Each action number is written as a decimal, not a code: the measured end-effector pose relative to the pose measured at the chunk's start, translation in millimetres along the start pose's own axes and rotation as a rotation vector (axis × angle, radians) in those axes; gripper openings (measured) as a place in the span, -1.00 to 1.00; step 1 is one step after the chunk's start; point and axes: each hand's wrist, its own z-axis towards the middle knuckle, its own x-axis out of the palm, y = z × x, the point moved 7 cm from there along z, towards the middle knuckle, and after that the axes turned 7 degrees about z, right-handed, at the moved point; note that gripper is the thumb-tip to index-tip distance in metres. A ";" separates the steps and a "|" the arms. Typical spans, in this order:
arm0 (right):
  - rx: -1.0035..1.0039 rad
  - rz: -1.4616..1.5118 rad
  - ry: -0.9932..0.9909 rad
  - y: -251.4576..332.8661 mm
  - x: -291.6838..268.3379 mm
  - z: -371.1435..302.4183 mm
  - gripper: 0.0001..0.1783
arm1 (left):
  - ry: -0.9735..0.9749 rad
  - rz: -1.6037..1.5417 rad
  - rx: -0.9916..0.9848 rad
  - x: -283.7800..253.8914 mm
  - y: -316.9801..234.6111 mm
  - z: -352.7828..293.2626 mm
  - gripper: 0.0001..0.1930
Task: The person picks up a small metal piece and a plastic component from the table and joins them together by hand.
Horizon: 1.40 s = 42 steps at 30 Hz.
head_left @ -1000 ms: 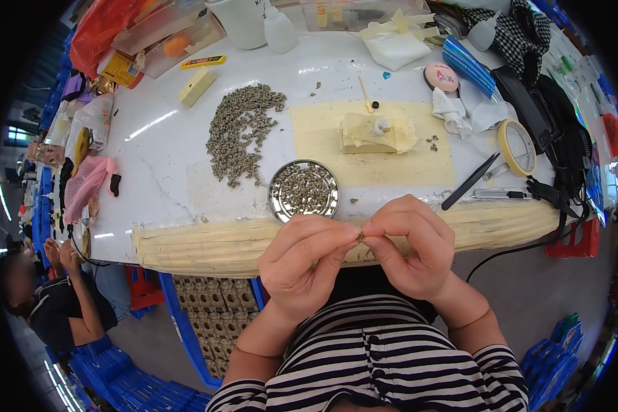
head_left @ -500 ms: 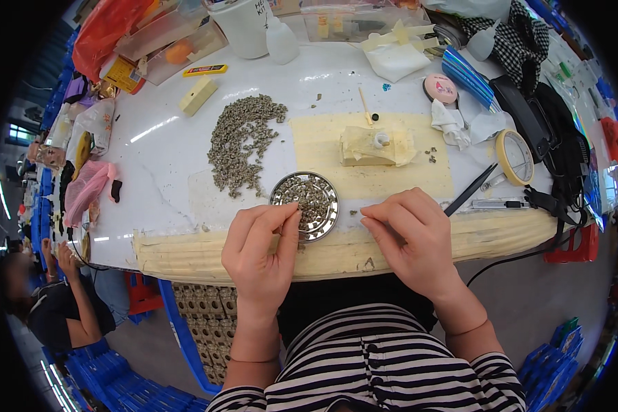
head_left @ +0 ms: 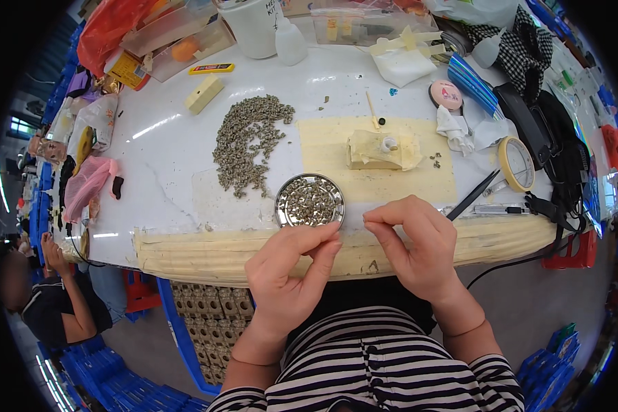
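Note:
A round shiny metal dish (head_left: 279,214) near the table's front edge holds many small grey-brown metal-looking pieces (head_left: 310,199). Right at its lower rim, my left hand (head_left: 292,264) has thumb and forefinger pinched together; whatever lies between them is too small to make out. To the right of the dish, my right hand (head_left: 419,247) is also in a pinch, its fingertips over the front part of the table, and its contents cannot be made out either. Behind the dish to the left spreads a larger heap of the same small pieces (head_left: 244,141).
A tape-covered block (head_left: 374,154) stands on a yellowish taped sheet (head_left: 323,141). Black tweezers (head_left: 472,194), a cutter knife (head_left: 501,209) and a tape roll (head_left: 517,163) lie at right. Further back are a pale block (head_left: 204,94) and a white bucket (head_left: 248,27). Another person sits at far left.
My left hand has moved right and nearer to me, from over the dish's left side to its lower rim. My right hand has shifted slightly. The small piece seen by its fingertips no longer shows.

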 end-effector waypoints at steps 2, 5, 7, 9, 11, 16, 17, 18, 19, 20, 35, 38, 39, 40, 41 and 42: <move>-0.039 0.084 -0.003 9.8 -4.5 2.0 -0.80 | 0.021 -0.102 -0.047 7.2 2.7 0.8 -0.80; -0.026 0.167 0.013 15.9 -5.8 3.4 -0.78 | 0.049 -0.268 -0.093 14.2 4.0 2.5 -0.80; -0.047 0.183 0.007 16.0 -6.0 3.7 -0.78 | 0.050 -0.384 -0.142 18.0 4.8 1.7 -0.80; -0.049 0.207 0.006 15.8 -6.0 3.4 -0.78 | 0.033 -0.497 -0.217 20.7 6.6 -0.6 -0.80; -0.031 0.236 0.008 15.0 -6.6 2.1 -0.78 | 0.021 -0.517 -0.230 21.2 6.2 -1.6 -0.82; -0.149 0.138 -0.024 26.2 -9.3 -0.2 -0.72 | 0.027 -0.631 -0.270 21.4 8.7 -5.4 -0.87; -0.198 0.105 -0.033 28.8 -9.6 -1.4 -0.70 | 0.040 -0.659 -0.285 22.4 8.8 -5.7 -0.88; -0.225 0.096 -0.036 29.8 -9.1 -2.4 -0.68 | 0.054 -0.687 -0.299 23.3 9.0 -5.9 -0.88; -0.252 0.086 -0.039 30.7 -8.5 -3.6 -0.67 | 0.081 -0.733 -0.289 24.7 8.3 -5.9 -0.88; -0.278 0.078 -0.040 32.3 -7.8 -4.5 -0.65 | 0.106 -0.779 -0.279 25.7 9.0 -6.5 -0.87; -0.278 0.088 -0.014 30.9 -5.2 -2.0 -0.71 | 0.049 -0.425 -0.022 14.9 6.0 -8.3 -0.86; -0.266 0.089 -0.025 29.9 -5.1 -2.4 -0.72 | 0.049 -0.392 0.029 14.4 3.4 -8.0 -0.86; -0.264 0.087 -0.024 29.4 -5.0 -2.6 -0.72 | 0.046 -0.396 0.031 14.4 2.9 -8.0 -0.85; -0.261 0.085 -0.023 28.7 -5.1 -2.9 -0.72 | 0.029 -0.402 0.006 14.0 3.1 -7.7 -0.85; -0.259 0.084 -0.022 28.1 -5.0 -3.1 -0.72 | 0.012 -0.407 -0.019 13.8 2.2 -7.3 -0.85; -0.261 0.086 -0.024 27.9 -4.9 -3.1 -0.72 | -0.005 -0.412 -0.043 13.4 2.8 -7.2 -0.84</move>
